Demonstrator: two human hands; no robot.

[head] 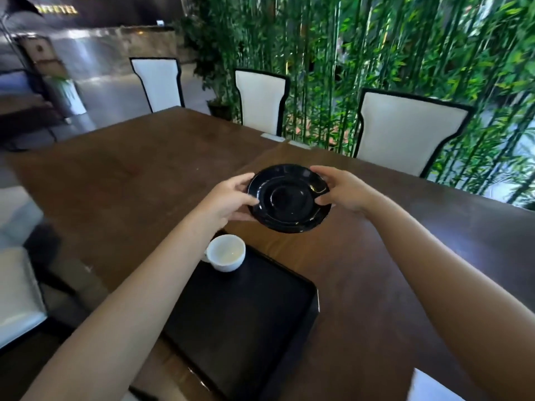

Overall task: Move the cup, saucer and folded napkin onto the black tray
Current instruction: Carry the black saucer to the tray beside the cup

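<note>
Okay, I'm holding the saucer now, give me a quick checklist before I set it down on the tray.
1. Grip: left hand and right hand hold opposite rims of the black saucer: ok.
2. Saucer level: tilted toward the camera: not ok.
3. Saucer position: above the table, beyond the black tray, not over it: not ok.
4. Landing space: tray bare nearer than the white cup: ok.
5. Cup clearance: cup stands at the tray's far corner, near the path: cannot tell.
6. Folded napkin: not identifiable in view: cannot tell.
</note>
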